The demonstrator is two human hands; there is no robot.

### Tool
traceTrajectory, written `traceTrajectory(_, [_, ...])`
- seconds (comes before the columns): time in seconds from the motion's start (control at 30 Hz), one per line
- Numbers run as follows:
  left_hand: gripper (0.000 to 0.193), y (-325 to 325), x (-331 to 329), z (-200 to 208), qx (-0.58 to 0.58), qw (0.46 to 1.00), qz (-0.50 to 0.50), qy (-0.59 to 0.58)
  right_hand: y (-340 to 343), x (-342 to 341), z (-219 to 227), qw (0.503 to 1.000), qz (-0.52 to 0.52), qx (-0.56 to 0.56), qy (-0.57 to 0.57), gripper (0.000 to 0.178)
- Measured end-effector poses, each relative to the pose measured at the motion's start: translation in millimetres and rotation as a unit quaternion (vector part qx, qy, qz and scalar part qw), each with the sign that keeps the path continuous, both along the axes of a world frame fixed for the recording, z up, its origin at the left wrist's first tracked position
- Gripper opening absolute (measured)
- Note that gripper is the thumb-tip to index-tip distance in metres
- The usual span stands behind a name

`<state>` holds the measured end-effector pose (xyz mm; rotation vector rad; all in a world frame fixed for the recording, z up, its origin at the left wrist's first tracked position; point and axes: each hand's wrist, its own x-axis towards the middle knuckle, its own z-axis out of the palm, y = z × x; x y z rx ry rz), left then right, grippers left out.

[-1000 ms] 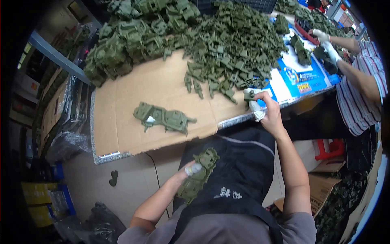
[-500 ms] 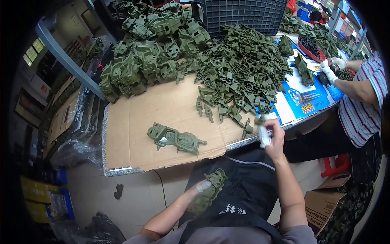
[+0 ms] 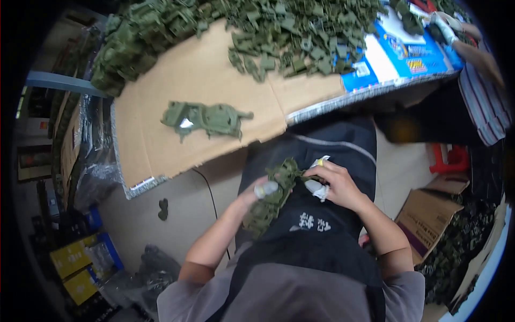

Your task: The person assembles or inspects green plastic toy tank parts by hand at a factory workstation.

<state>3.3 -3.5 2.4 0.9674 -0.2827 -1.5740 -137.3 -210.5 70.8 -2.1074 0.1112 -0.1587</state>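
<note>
My left hand (image 3: 254,193), white wrapping on its thumb, grips an olive-green plastic toy vehicle body (image 3: 260,216) over my lap. Close on its right is my right hand (image 3: 339,183), its fingertips also wrapped in white. They pinch a small green plastic part (image 3: 306,177) against the upper end of the body; blur hides whether it sits in place. A similar vehicle body (image 3: 219,119) lies on the cardboard-covered table (image 3: 155,147). Behind it spreads a heap of small green plastic parts (image 3: 300,33).
More green vehicle bodies (image 3: 134,48) are piled at the table's far left. At the right, a co-worker's gloved hand (image 3: 443,28) works by blue printed sheets (image 3: 410,59). A cardboard box (image 3: 427,222) and a red stool (image 3: 448,159) stand low on the right.
My right hand has come down from the small-parts heap to the vehicle body in my left hand, bringing a small green part. The view has tilted downward.
</note>
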Motion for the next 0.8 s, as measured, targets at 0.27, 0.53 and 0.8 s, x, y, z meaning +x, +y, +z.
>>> traceTrajectory(0.27, [0.065,-9.1,-2.3,17.0,0.051,0.997,-0.058,-0.022,16.6,-5.8,-20.4,0.989,0.034,-0.113,0.087,0.035])
traceTrajectory(0.53, [0.066,-2.0,-11.9,7.3,0.078,0.993,-0.034,-0.079,28.6,-5.5,-34.9,0.991,0.037,-0.057,0.114,0.029])
traceTrajectory(0.8, [0.046,3.8,-6.3,-19.6,0.060,0.992,-0.055,-0.098,22.2,2.5,-70.6,0.992,0.087,0.011,0.089,0.034])
